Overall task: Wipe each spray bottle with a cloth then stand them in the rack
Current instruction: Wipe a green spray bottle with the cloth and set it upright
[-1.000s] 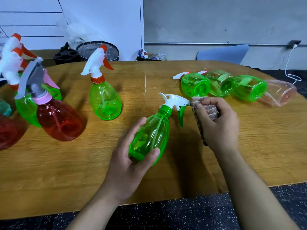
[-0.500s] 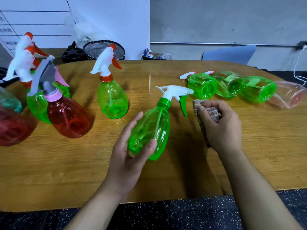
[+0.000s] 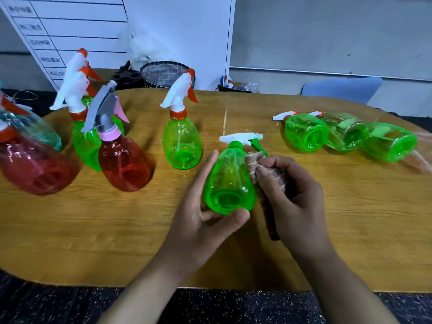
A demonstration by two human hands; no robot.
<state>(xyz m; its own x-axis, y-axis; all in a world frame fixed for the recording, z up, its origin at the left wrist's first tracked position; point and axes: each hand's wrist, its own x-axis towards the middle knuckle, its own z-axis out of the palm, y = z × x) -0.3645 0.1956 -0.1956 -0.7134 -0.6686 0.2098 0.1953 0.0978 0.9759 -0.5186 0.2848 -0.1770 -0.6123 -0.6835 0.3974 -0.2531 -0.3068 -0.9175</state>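
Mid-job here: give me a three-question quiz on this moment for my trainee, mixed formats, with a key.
1. True or false: the green bottle that the left hand holds has an orange trigger.
2. Multiple choice: where is the cloth? A) flat on the table B) bunched in the right hand, against the held bottle's side C) draped over the red bottle
3. Fill in: the three green bottles at the right of the table lie on their ____, bases toward the camera.

Key: 1 false, its trigger is green under a white head; 2 B; 3 sides.
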